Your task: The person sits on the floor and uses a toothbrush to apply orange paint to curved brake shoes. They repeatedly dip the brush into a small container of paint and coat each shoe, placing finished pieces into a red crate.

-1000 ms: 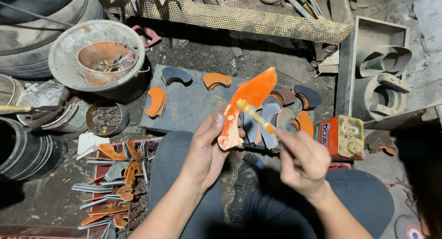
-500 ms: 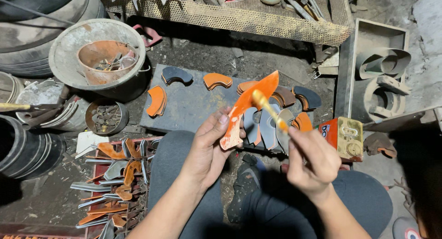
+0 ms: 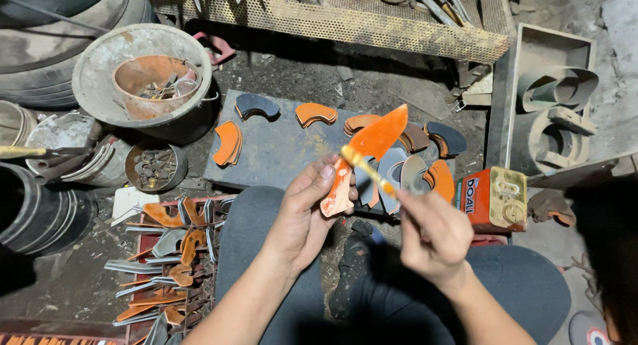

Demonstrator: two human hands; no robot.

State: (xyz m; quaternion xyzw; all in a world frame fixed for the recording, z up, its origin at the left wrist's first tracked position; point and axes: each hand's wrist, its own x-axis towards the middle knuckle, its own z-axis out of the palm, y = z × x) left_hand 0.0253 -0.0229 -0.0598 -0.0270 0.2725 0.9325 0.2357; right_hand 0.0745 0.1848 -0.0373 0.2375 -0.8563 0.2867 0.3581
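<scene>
My left hand [image 3: 302, 215] holds up an orange-coated, knife-shaped metal blade [image 3: 369, 152] by its lower end, tip pointing up and right. My right hand [image 3: 432, 235] grips a small brush [image 3: 369, 172] with a yellowish handle, its head lying against the blade near the middle. Both hands hover above my knees, in front of a dark slab [image 3: 279, 149] that carries curved pieces, some orange [image 3: 227, 144], some grey [image 3: 256, 106].
A red and gold tin [image 3: 495, 199] stands at the right of the slab. At the left are a grey basin [image 3: 100, 79] with a bowl of scraps, a small tin of bits [image 3: 154, 165], and a crate of blades [image 3: 173, 265]. A perforated shelf [image 3: 345, 19] runs behind.
The blade has tilted and dropped slightly in my left hand. My right hand has drawn the brush down along it, toward my body.
</scene>
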